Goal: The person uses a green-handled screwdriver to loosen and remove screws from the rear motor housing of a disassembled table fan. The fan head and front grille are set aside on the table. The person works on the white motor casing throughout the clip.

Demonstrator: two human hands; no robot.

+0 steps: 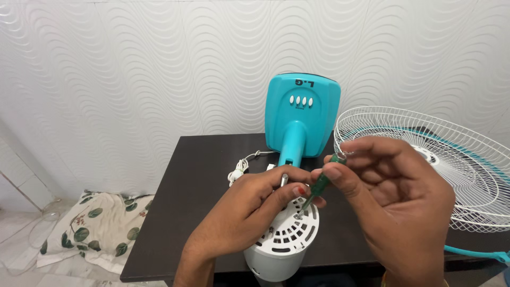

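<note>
A white fan motor housing (pixel 287 244) with vent slots stands at the table's near edge. My left hand (pixel 249 210) grips its top, fingers around the metal shaft (pixel 283 179). My right hand (pixel 393 196) pinches a green-handled screwdriver (pixel 320 184), whose tip touches a screw on the housing's face. Behind them the turquoise fan base (pixel 303 117) stands tilted against the wall, its neck pointing toward the housing.
A dark table (pixel 196 212) holds everything. A white wire fan guard (pixel 451 159) with a turquoise rim lies at the right, overhanging the edge. A coiled white cord (pixel 239 170) lies near the base. A leaf-patterned cloth (pixel 90 228) is on the floor at left.
</note>
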